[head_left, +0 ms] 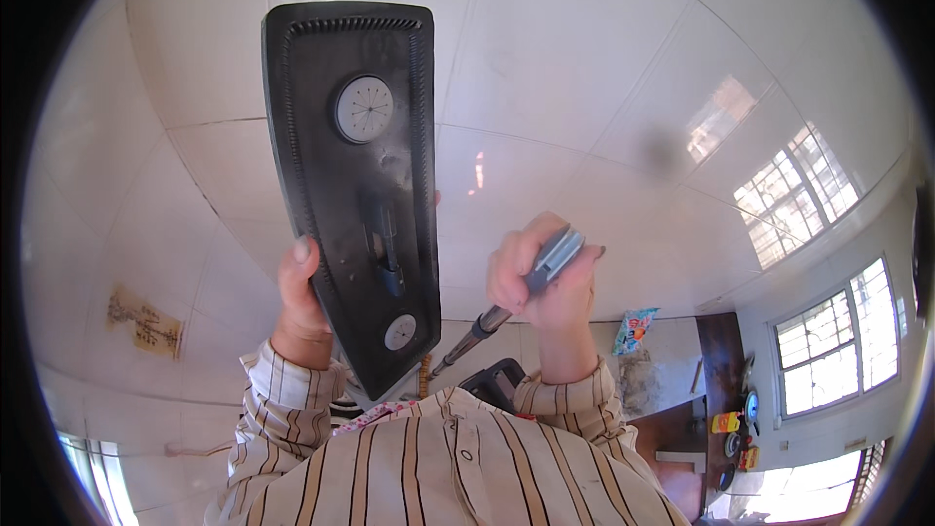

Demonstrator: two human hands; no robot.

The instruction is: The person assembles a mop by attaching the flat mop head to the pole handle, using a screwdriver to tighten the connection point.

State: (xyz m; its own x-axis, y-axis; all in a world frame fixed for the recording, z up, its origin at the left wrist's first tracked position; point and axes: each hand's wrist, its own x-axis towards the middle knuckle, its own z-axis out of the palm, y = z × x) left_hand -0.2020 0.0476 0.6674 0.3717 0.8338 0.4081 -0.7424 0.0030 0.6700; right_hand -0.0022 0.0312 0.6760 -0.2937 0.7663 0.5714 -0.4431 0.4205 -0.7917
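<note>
A long black flat mop head [341,175] is held up on the left side, its face toward me. It has a ribbed rim, two round pale discs with star-shaped slits, and a dark hinged connector in its middle. My left hand [302,297] grips its left edge near the lower end, thumb on the front; the other fingers are mostly hidden behind it. To the right, my right hand [550,278] is closed around the blue-grey end of a metal mop pole [477,331]. The pole slants down and left toward my body. Pole and mop head are apart.
Large glossy white tiles [545,58] spread ahead, reflecting a window. A barred window [840,336] is at the right. A colourful bag [636,329] lies beyond my right forearm, near a dark counter edge [719,336]. A black plastic object [495,385] shows by my chest.
</note>
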